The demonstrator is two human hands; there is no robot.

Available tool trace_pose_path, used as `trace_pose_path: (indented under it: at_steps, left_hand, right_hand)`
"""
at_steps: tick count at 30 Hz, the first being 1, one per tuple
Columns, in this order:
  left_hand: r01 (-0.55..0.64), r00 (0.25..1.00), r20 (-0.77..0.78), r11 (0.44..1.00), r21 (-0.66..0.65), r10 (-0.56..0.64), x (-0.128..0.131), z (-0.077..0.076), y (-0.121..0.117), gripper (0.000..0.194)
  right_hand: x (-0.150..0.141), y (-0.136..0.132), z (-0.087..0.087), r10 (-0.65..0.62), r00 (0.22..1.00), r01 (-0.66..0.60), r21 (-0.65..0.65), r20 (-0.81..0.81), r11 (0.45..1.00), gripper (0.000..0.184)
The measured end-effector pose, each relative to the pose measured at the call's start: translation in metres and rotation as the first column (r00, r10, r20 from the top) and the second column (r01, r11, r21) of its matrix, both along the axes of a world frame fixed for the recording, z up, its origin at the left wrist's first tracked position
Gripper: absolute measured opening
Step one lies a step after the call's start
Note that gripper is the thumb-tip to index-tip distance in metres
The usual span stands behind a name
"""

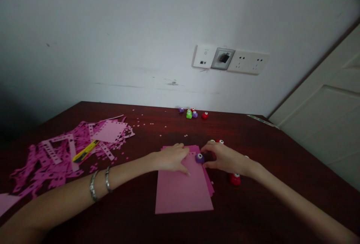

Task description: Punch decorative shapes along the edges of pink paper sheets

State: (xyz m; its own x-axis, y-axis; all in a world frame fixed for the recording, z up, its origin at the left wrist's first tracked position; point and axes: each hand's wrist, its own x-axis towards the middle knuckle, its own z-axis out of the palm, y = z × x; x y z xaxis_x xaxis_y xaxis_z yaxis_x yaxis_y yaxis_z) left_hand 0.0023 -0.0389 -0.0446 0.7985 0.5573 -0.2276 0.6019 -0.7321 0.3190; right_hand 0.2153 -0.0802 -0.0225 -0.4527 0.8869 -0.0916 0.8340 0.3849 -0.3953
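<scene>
A stack of pink paper sheets (182, 195) lies on the dark table in front of me, its lower sheets fanned out a little at the right. My left hand (174, 157) rests on the top sheet near its upper left, fingers spread and pressing down. At the sheet's upper right edge sits a small purple craft punch (199, 158) with a white and dark button like an eye. My right hand (221, 156) pinches this punch from the right between thumb and fingers. Small holes show along the sheet's top edge. Partly behind the right hand and wrist are more punches, including a red punch (235, 179).
At the left lies a heap of punched pink strips (56, 157) with a yellow utility knife (86, 151) and a pink sheet (110, 131) on it. Several punches, one of them green (189, 114), stand near the wall. A thin strip (261, 121) lies at the far right edge.
</scene>
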Motion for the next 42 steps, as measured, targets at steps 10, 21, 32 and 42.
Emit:
trace_pose_path:
  at_steps: [10,21,32,42]
  left_hand:
    - [-0.003,0.999,0.042,0.999,-0.049,0.006,-0.003,-0.009,0.005,0.049]
    - [0.005,0.999,0.043,0.995,-0.1,0.0,-0.003,-0.006,0.007,0.047]
    - [0.016,0.999,0.047,0.995,-0.102,-0.011,-0.004,-0.005,0.008,0.052]
    - [0.039,0.999,0.025,0.992,-0.119,-0.036,0.005,0.002,0.022,0.047]
  right_hand:
    - [0.005,0.005,-0.012,0.031,0.999,-0.031,0.023,-0.014,0.999,0.019]
    - [0.064,0.044,0.002,-0.286,0.955,0.293,0.09,-0.083,0.952,0.027]
    - [0.104,0.072,-0.009,-0.392,0.92,0.391,0.05,0.005,0.919,0.031]
    - [0.111,0.063,-0.023,-0.391,0.92,0.391,0.021,0.007,0.92,0.032]
